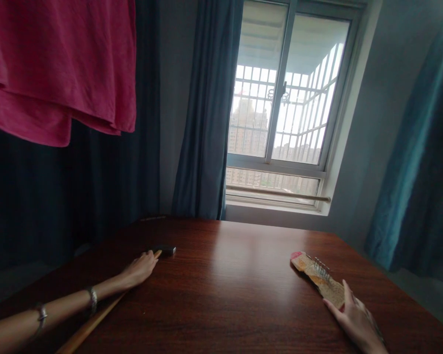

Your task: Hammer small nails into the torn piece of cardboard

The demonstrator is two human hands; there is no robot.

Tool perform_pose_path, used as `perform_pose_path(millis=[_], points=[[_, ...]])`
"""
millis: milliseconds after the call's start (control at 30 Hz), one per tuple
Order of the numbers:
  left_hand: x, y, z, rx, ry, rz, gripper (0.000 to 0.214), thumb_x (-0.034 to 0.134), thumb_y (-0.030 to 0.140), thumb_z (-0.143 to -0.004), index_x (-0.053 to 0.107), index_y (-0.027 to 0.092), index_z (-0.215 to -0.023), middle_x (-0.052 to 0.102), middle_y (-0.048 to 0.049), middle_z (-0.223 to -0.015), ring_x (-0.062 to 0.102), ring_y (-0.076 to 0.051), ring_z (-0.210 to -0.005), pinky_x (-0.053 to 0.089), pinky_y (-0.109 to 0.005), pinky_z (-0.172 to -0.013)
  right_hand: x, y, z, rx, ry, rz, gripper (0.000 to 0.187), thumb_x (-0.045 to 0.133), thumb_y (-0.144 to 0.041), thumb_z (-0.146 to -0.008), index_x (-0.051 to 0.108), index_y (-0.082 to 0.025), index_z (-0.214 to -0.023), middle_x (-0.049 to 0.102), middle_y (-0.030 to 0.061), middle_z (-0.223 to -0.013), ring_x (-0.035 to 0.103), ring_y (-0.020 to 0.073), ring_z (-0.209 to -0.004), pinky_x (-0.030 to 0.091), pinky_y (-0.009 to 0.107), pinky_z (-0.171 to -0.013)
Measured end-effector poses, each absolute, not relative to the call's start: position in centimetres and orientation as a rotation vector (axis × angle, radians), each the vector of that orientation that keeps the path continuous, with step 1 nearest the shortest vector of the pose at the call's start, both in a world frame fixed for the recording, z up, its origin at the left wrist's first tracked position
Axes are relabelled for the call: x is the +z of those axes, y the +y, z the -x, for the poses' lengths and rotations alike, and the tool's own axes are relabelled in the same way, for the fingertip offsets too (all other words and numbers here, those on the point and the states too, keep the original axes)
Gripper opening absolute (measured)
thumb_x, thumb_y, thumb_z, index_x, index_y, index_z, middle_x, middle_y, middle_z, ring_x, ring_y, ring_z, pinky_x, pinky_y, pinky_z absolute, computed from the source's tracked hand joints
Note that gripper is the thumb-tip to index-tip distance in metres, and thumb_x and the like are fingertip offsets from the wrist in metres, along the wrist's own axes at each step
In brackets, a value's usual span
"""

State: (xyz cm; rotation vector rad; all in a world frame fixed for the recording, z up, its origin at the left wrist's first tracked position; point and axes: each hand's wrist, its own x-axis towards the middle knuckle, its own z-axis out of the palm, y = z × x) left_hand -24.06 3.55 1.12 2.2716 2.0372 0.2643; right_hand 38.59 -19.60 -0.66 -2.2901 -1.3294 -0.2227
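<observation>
A hammer lies aslant on the left of the table, its dark head point(168, 250) pointing away and its long wooden handle point(96, 322) running to the bottom edge. My left hand point(139, 270) is closed around the handle just below the head. On the right rests a narrow, worn tan board point(313, 272) with a pink far end and orange patches. Several thin metal nails point(321, 268) stick up from it in a cluster. My right hand point(356, 317) grips the board's near end, thumb on the left side; some fingers are hidden.
The brown wooden table point(221, 300) reaches toward a barred window point(280, 113). Dark blue curtains point(206, 123) hang on both sides. A pink cloth point(77, 64) hangs at upper left, above the table's level. A rail point(276, 192) crosses the window's lower part.
</observation>
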Motion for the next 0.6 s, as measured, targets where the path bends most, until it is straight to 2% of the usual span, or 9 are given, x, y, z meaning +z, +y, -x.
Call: perform_pose_path(millis=[300,467,600], points=[[0.7,3.4,24.0,0.22,2.076,-2.368,0.037,0.022,0.027,-0.085,0.048,0.008,-0.104,0.055,-0.0205,-0.099,0.06,-0.03,-0.083,0.044,-0.041,-0.069,-1.0,-11.4,-33.4,0.025,-1.663,1.957,0.081,0.05,-0.044,-0.07,0.02,-0.006,-0.135,0.045,0.0184,-0.128,0.041,0.0289,-0.118,0.029,0.038,-0.098],[1.1,3.0,24.1,0.19,2.042,-2.376,0.039,0.02,0.028,-0.086,0.046,0.007,-0.106,0.053,-0.0224,-0.103,0.059,-0.03,-0.086,0.044,-0.042,-0.071,-0.6,-7.4,-29.1,0.129,-1.767,1.709,0.078,0.055,-0.037,-0.066,0.029,-0.003,-0.132,0.047,0.0183,-0.127,0.042,0.0268,-0.117,0.028,0.035,-0.098],[1.4,2.9,24.1,0.146,2.082,-2.417,0.038,0.021,0.028,-0.086,0.047,0.007,-0.106,0.055,-0.0207,-0.099,0.06,-0.03,-0.085,0.044,-0.042,-0.07,-0.4,-4.9,-25.5,0.265,-1.882,1.536,0.079,0.059,-0.033,-0.063,0.03,-0.007,-0.132,0.046,0.0171,-0.128,0.041,0.0261,-0.118,0.027,0.036,-0.099]])
